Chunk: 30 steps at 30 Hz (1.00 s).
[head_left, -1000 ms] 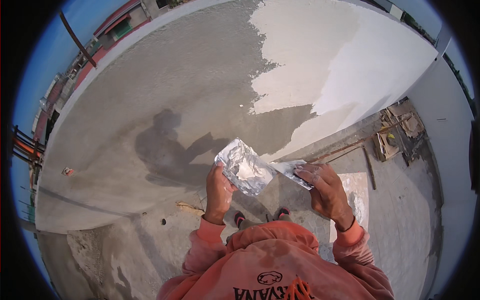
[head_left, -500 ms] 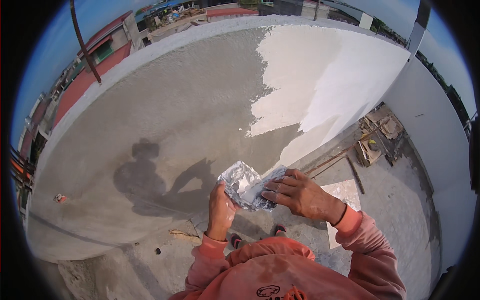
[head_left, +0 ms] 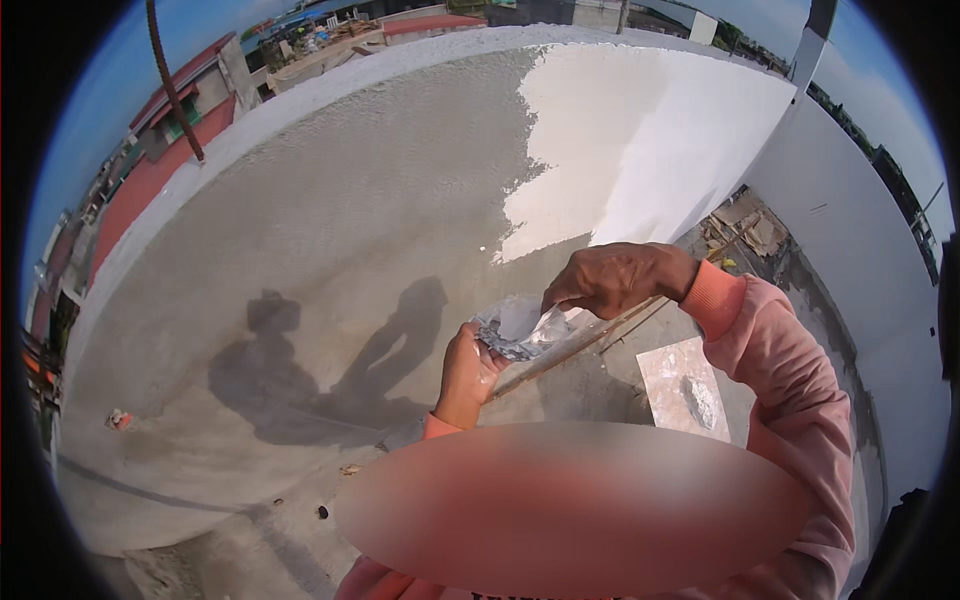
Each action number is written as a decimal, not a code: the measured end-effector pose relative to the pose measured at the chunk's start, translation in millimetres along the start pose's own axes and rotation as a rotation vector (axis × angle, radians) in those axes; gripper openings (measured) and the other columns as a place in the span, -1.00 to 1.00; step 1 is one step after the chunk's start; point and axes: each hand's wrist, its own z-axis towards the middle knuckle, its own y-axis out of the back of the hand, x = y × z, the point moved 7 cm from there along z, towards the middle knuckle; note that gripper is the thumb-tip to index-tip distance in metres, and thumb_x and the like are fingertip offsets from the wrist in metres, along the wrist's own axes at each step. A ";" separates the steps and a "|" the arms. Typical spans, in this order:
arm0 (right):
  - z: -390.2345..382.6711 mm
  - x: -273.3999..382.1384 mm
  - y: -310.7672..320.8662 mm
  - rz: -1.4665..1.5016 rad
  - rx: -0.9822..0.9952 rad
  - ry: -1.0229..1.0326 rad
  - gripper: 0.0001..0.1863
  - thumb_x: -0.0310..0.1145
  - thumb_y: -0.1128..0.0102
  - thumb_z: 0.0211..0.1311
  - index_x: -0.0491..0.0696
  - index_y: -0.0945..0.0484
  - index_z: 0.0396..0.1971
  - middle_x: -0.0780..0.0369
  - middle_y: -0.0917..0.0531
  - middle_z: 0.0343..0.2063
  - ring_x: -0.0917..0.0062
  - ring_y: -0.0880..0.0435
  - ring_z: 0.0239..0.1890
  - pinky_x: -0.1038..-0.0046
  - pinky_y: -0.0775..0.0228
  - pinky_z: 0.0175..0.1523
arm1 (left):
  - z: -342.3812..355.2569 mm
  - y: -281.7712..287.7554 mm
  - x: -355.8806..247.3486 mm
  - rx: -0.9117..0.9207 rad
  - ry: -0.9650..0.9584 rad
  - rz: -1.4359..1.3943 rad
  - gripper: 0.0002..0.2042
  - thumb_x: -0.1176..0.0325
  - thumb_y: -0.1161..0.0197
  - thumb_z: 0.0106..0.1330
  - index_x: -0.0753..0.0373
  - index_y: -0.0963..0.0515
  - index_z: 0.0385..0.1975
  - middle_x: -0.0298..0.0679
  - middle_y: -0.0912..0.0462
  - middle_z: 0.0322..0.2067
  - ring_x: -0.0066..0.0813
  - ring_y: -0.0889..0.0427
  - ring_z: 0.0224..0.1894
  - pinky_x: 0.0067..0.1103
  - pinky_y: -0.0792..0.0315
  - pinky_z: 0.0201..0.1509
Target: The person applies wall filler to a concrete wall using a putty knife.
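Observation:
My left hand is closed round the near left side of a crumpled silver foil packet, held up in front of the wall. Its top gapes, and something smooth and whitish shows inside. Over the packet's right side, my right hand points down with fingers pinched together. A thin, pale, shiny piece shows below those fingertips. I cannot tell whether it is a flap of the packet or a separate thing.
A curved grey plastered wall stands ahead, partly coated white. On the floor at right lies a pale square board bearing a grey-white lump. Debris fills the far corner. A rusty rod rises at left.
My right hand has lifted off the packet's side and now pinches from above, with its elbow raised. The left hand and packet have shifted slightly right and up.

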 end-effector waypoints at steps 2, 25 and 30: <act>4.7 -10.7 9.5 -0.022 0.032 -0.074 -0.71 -0.45 -0.12 0.35 -0.13 -0.60 0.03 0.04 -0.73 -0.27 0.23 -0.71 -0.26 0.25 -0.49 -0.13 | 4.7 -4.6 -5.9 0.022 0.013 0.016 -0.73 0.29 0.04 0.46 0.32 -0.40 0.00 -0.13 -0.57 -0.01 -0.26 -0.62 0.02 -0.32 -0.60 0.05; -72.8 -138.0 113.5 0.744 -1.829 -0.199 -0.73 -0.37 -0.06 0.47 -0.19 -0.57 0.01 0.37 -0.64 -0.32 0.76 -0.48 -0.31 0.65 -0.37 -0.16 | 8.9 -60.2 -58.6 0.322 -0.169 0.323 -0.50 0.12 0.08 0.52 0.34 -0.28 0.30 -0.09 -0.50 0.20 -0.21 -0.58 0.18 -0.24 -0.59 0.10; -23.7 -122.3 132.3 0.415 -1.884 -0.358 -0.73 -0.45 0.00 0.41 -0.20 -0.54 0.02 0.17 -0.68 -0.37 0.55 -0.57 -0.40 0.51 -0.42 -0.20 | -6.3 -45.4 -77.9 0.346 -0.226 0.357 -0.48 0.12 0.10 0.52 0.40 -0.25 0.30 -0.07 -0.46 0.22 -0.21 -0.53 0.22 -0.31 -0.47 0.25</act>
